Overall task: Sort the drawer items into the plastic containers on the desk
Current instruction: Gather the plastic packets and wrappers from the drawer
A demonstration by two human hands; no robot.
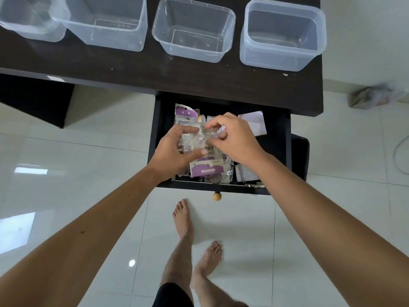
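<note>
Forearms: both bare, reaching from the near edge forward and down into the drawer [278, 138], converging over its middle
Feet: two bare feet on the white tiled floor [66, 165], just nearer than the drawer's wooden knob [217, 196]
Clear packet [200, 138]: crinkled transparent plastic, held above the drawer's contents between the two hands
Left hand [171, 151]: left of the packet, palm turned toward it, thumb under its near edge and fingers curled round its left side, gripping it
Right hand [235, 138]: right of the packet, back of hand up, fingers [213, 124] bent and pinching the packet's far right edge
Drawer: pulled open below the counter [132, 69] edge, holding purple-and-white packages [207, 170] under the hands, another purple pack [186, 113] at the far left, and white paper slips [254, 122] right of the hands
Containers: four clear plastic containers [194, 29] in a row on the dark counter, beyond the drawer, nothing visible inside
</note>
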